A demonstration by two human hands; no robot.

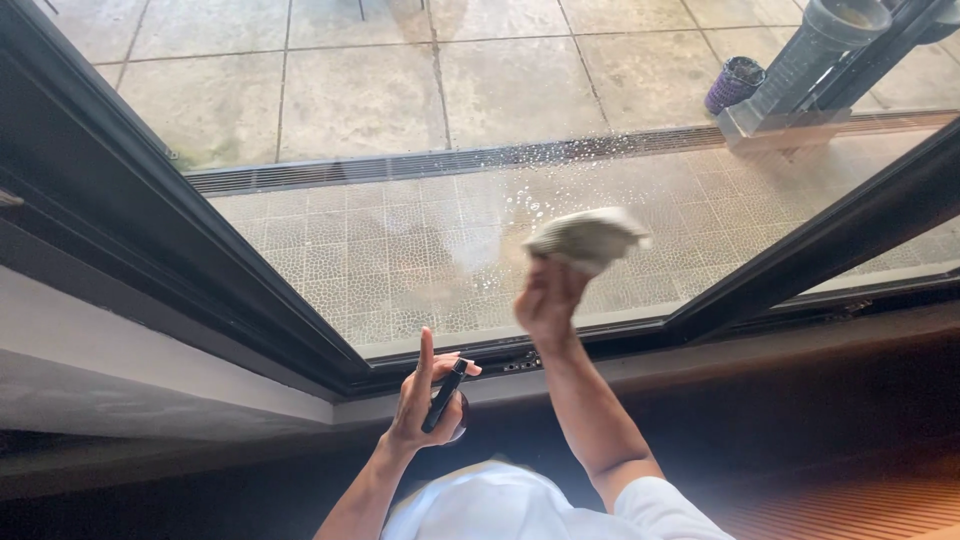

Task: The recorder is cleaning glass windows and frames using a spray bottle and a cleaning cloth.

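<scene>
From the head camera, which looked down at the hands, the right hand (548, 302) was up against the window glass (400, 250). Its fingers were closed around a bunched-up pale cloth (588, 238). The cloth was pressed flat on the glass, just above the hand. The hand looked a bit blurry, so the fingers were hard to count.

Little wet drops (520, 185) sat on the glass near the cloth, mostly up and to the left of it. Some more drops were lower down, close to the bottom edge of the window.

The left hand (428, 395) was lower, near the bottom of the window and away from the glass. It held a small dark spray bottle (444, 396). The thumb and lower fingers were wrapped around the bottle. The pointer finger stuck straight up, and it was not on the bottle. The bottle leaned a little, with its top end up near the thumb.

The window had a thick dark frame (180, 250). One dark bar ran down the left side, and another dark bar (820, 245) slanted on the right. Under the frame was a pale ledge (150, 345).

Through the glass there were big grey paving slabs (350, 90) on the ground outside. A long metal drain grate (450, 160) ran across them. Far up on the right stood a grey pipe (800, 60) with a small purple pot (735, 82) just beside it.

At the bottom, the person's white shirt (500, 505) showed between the two arms. A bit of reddish wooden floor (850, 505) was in the right corner.
</scene>
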